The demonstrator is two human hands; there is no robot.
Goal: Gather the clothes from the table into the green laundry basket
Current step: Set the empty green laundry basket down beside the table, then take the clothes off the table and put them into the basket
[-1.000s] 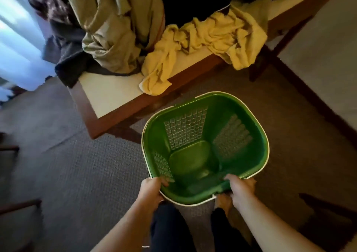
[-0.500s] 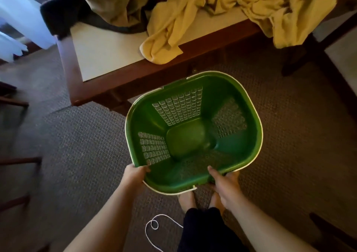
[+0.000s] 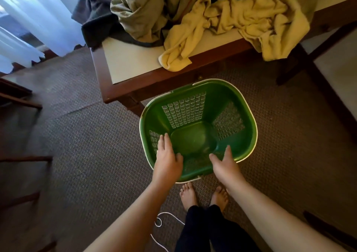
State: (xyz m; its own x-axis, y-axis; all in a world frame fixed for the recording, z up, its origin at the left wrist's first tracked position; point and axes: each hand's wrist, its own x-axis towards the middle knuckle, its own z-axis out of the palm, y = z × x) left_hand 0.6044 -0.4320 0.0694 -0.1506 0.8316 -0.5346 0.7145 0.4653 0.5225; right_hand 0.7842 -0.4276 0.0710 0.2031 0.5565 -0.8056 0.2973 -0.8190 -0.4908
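The green laundry basket (image 3: 238,105), gripped by its near rim half a second ago, now stands released on the carpet (image 3: 92,155). The left hand (image 3: 167,162) and right hand (image 3: 225,165) are over the rim at 6 o'clock. Their fingers (image 3: 166,141) are straight, apart and holding nothing; whether they touch the plastic cannot be told. The basket is empty, its perforated walls look stiff and light, and its far rim lies just short of the surface (image 3: 131,62) at 12 o'clock.

On that surface a yellow cloth (image 3: 243,18) sprawls. One rolled end droops toward the edge at 11 o'clock from the basket, and another fold hangs over the edge at 1 o'clock. It looks soft, limp and light, likely to trail if lifted by a corner, so the bunched middle seems the best place to hold it. Behind it an olive garment (image 3: 146,10) is heaped, apparently bulkier and better gathered with both hands. A dark garment (image 3: 96,27) slumps off the corner at 10 o'clock.

A white cord (image 3: 159,221) lies on the carpet near the bare feet.
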